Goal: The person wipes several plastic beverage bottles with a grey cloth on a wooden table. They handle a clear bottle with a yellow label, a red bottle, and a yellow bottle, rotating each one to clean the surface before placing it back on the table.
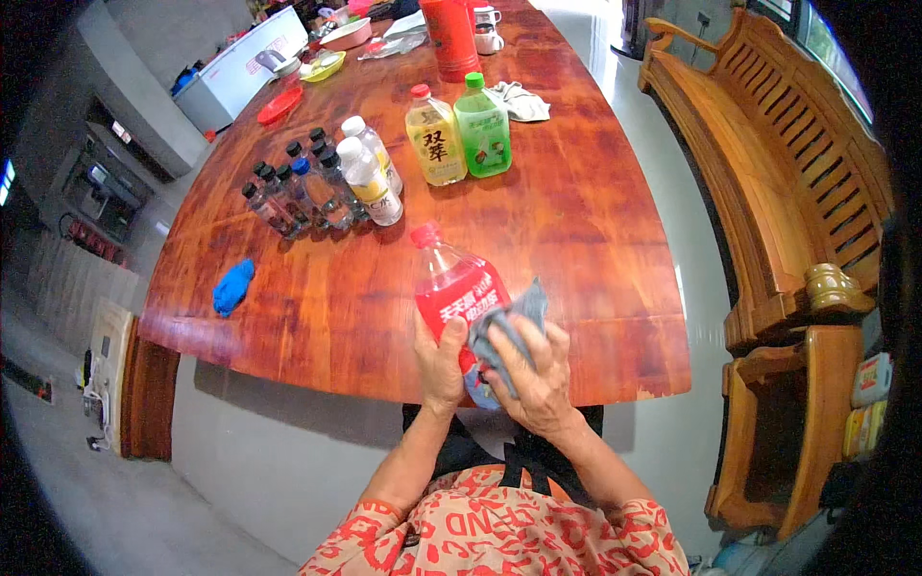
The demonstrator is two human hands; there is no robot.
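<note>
A large clear bottle with a red label and red cap is tilted at the table's near edge, its cap pointing away from me. My left hand wraps round its lower left side. Bunched in my right hand is a grey cloth, pressed against the bottle's right side near the base. Fingers and cloth hide part of the label and the lower body. Farther off stand a yellow bottle with a pink-red cap and a green bottle with a green cap, side by side.
Several small dark-capped bottles and two white-capped bottles cluster on the left of the wooden table. A blue cloth lies near the left edge. A red cylinder and basins stand at the back; a wooden bench is right.
</note>
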